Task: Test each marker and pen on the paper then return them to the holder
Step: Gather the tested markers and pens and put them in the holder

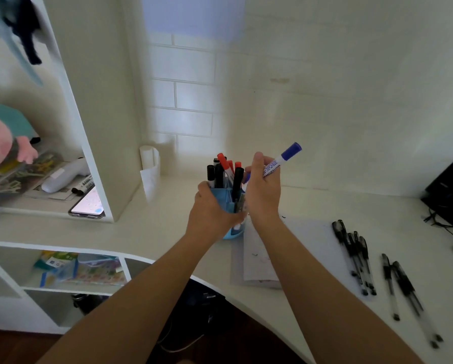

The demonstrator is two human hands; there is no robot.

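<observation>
Blue holder (pixel 224 196): upright on the white desk (pixel 165 232), gripped around its side by the left hand (pixel 209 210). Contents: red-capped and black-capped markers (pixel 225 172), standing caps up. Blue marker (pixel 283 160): white barrel, capped, tilted with the cap up and away from the holder, pinched in the fingers of the right hand (pixel 262 191) just right of the holder's rim. The hands are close together, with the holder between them. Paper (pixel 259 258): flat on the desk, just right of the holder's base, faint marks on it. Black pens (pixel 354 256): a loose group lying farther right of the holder, beyond the paper. Two more pens (pixel 403 287): farther right again.
</observation>
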